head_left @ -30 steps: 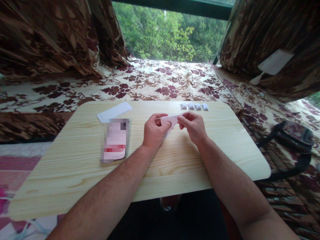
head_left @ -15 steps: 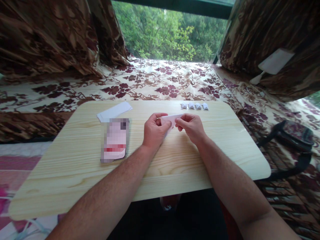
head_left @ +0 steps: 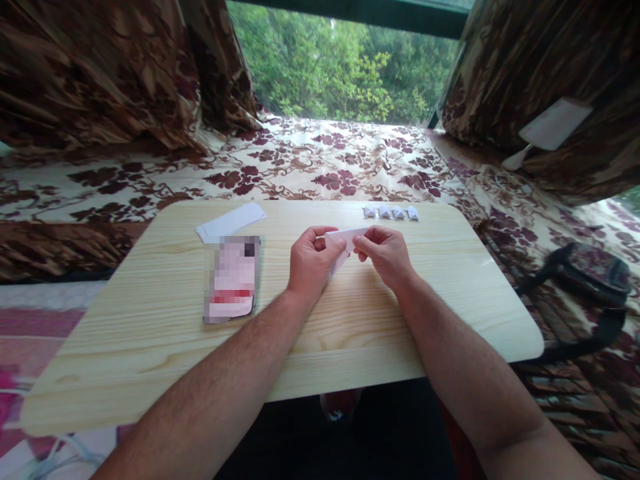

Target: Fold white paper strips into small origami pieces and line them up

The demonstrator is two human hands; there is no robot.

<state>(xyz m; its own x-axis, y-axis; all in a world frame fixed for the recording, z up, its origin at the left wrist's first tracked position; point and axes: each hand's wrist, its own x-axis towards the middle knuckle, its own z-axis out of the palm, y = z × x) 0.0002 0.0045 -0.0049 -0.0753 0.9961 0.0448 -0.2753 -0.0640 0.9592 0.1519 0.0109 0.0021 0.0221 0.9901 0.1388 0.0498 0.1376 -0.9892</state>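
Both hands hold a folded strip of white paper [head_left: 350, 235] just above the middle of the wooden table [head_left: 350, 320]. My left hand [head_left: 313, 259] pinches its left end, thumb on the near face and fingers behind. At the right end, my right hand [head_left: 383, 248] grips the paper between thumb and curled fingers. A lower part of the paper hangs beside the left thumb, partly hidden by that hand. Beyond the right hand, several small folded white paper pieces [head_left: 391, 213] stand in a row near the table's far edge.
White paper strips [head_left: 231, 222] lie at the table's back left. In front of them is a blurred-out pink phone-shaped object [head_left: 233, 273]. A white lamp [head_left: 557, 125] stands on the floral-covered ledge [head_left: 335, 160], and a black chair part [head_left: 590, 273] is at the right.
My hands keep their hold on the paper, with only a very slight shift of the fingers. The whole view has moved a little; the things on the table stay in place.
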